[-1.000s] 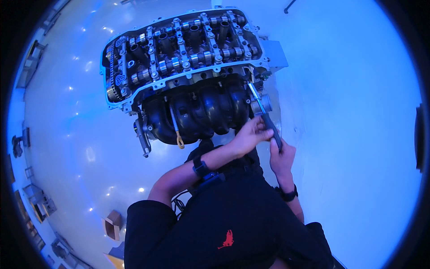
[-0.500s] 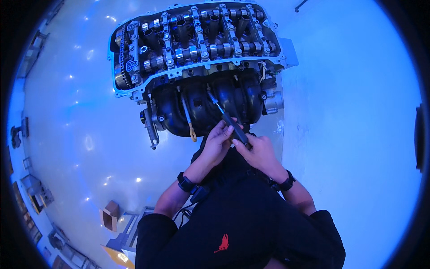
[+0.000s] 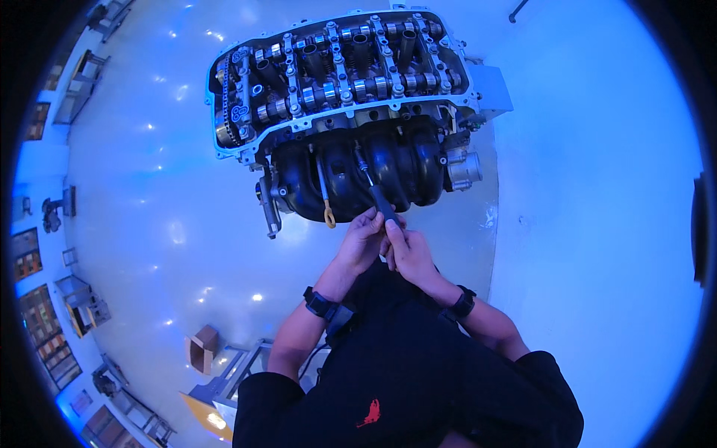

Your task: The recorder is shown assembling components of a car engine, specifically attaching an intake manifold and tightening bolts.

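My left hand and my right hand are closed together around the black handle of a screwdriver-like socket driver. Its shiny shaft slants up and away from me, and the socket end reaches the black intake manifold of an engine. Whether the socket sits on a fastener is too small to tell. Just left of the driver, a dipstick with a yellow loop handle hangs down in front of the manifold. My right thumb lies along the handle, whose lower end is hidden by my fingers.
Above the manifold, the open cylinder head shows its camshafts and a timing chain. A silver throttle body juts out at the manifold's right. A cardboard box stands at lower left beside a grey metal frame. Shelving lines the far left.
The view has shifted, so the engine appears farther right. My right hand has changed its grip, its thumb now higher on the handle, and the driver stands a little steeper.
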Available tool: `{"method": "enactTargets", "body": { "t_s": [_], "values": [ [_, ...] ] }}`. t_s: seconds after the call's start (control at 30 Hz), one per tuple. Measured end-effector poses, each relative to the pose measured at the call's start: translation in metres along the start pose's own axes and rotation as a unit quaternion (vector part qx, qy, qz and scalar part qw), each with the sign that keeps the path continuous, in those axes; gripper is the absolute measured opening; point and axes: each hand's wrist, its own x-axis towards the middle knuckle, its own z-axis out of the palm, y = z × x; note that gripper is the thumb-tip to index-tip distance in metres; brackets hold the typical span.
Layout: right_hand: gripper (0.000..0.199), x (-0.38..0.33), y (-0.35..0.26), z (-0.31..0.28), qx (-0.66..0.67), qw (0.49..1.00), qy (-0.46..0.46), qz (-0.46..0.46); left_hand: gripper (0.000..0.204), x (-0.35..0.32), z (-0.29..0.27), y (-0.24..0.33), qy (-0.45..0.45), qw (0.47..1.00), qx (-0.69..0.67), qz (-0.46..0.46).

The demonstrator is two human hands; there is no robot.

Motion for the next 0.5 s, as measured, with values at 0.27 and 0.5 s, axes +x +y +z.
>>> {"method": "enactTargets", "body": {
  "t_s": [0.27, 0.5],
  "values": [
    [0.061, 0.001, 0.025, 0.005, 0.011, 0.998, 0.060, 0.034, 0.022, 0.012, -0.003, 0.007, 0.062, 0.986, 0.155, -0.024],
    [0.061, -0.010, 0.036, 0.041, 0.031, 0.985, 0.156, 0.073, 0.023, 0.002, -0.016, 0.022, 0.045, 0.979, 0.170, -0.101]
  ]
}}
